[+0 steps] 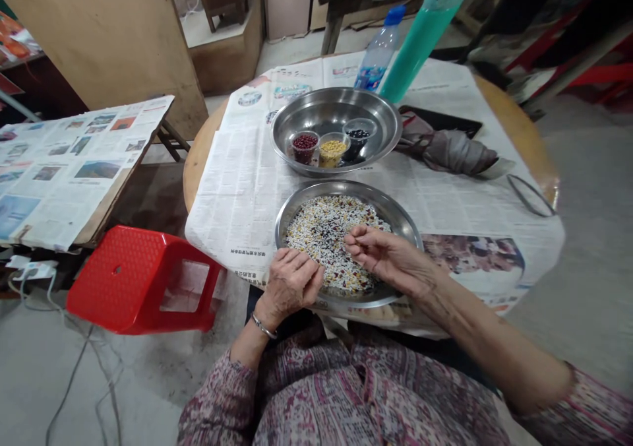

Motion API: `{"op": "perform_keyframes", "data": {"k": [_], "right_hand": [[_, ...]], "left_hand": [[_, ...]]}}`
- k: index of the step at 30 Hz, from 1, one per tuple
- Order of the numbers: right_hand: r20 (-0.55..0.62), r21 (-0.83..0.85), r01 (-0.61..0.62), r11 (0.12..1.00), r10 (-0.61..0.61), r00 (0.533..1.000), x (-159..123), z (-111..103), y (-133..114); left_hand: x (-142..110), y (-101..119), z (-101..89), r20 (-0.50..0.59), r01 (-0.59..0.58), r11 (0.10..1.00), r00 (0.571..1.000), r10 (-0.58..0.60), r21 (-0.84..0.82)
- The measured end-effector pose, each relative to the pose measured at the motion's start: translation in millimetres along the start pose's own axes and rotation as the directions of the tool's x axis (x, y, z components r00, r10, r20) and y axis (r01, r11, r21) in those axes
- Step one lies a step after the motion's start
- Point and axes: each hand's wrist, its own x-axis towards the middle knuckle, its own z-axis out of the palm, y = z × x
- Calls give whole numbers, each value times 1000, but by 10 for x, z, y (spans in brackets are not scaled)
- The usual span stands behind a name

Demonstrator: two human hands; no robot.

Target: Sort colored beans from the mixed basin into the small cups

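In front of me lies a shallow steel tray (397, 210) holding white grains mixed with yellow, dark red and black beans (321, 225). My left hand (293, 280) rests at its near-left rim, fingers curled; whatever is inside them is hidden. Over the right part of the mix, my right hand (380, 253) has thumb and fingertips pinched together, and I cannot make out anything between them. Behind stands a steel basin (386, 124) with three clear plastic cups: red beans (304, 144), yellow beans (332, 148) and black beans (357, 136).
Newspaper (237, 202) covers the round table. Behind the basin stand a blue-capped bottle (378, 53) and a tall green container (428, 33). A folded grey umbrella (452, 150) lies at right. A red stool (133, 278) and newspaper-covered bench (74, 169) are at left.
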Motion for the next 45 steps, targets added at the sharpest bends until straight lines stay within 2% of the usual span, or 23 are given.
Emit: {"op": "perform_keyframes", "data": {"k": [3, 8, 12, 16, 19, 21, 26, 30, 33, 36, 40, 42, 45], "right_hand": [[-32, 37, 21, 999, -20, 999, 24, 22, -14], [-171, 148, 11, 989, 15, 985, 31, 127, -96], [-173, 175, 45, 984, -14, 985, 38, 167, -143], [-159, 164, 125, 979, -99, 982, 93, 143, -225], [-135, 83, 234, 969, -222, 966, 187, 152, -412], [-108, -3, 335, 942, -334, 937, 293, 191, -605], [6, -284, 570, 771, -593, 805, 760, 366, -1109], [20, -549, 568, 614, -669, 743, 1183, 470, -1271], [16, -619, 540, 570, -679, 734, 1318, 490, -1276], [39, -565, 565, 602, -664, 747, 1205, 479, -1243], [118, -530, 550, 645, -587, 801, 762, 389, -1073], [189, -648, 520, 556, -544, 818, 507, 284, -910], [303, -760, 441, 478, -340, 890, 181, 77, -618]], "left_hand": [[-2, 1, 1, 13, 3, 1000, 1000, -3, -4], [-11, 0, 6, 22, 8, 1000, 1000, -8, -10], [-12, -3, 9, 14, 4, 1000, 1000, -4, -14], [-10, -5, 11, 3, 3, 1000, 1000, -3, -18], [-6, -4, 12, -7, 5, 1000, 1000, -5, -14], [-5, -4, 13, -15, 4, 1000, 1000, -4, -13], [-16, -9, 17, -19, 2, 1000, 1000, -2, 0], [-33, -9, 17, 8, 2, 1000, 1000, -2, 21], [-38, -5, 14, 10, 2, 1000, 1000, -2, 27], [-33, -3, 7, -6, -4, 1000, 1000, 4, 15], [-22, -6, 7, -12, -4, 1000, 1000, 4, 1], [-20, -9, 14, 3, -1, 1000, 1000, 1, -5], [-18, -12, 24, 14, 7, 1000, 1000, -6, -17]]}}
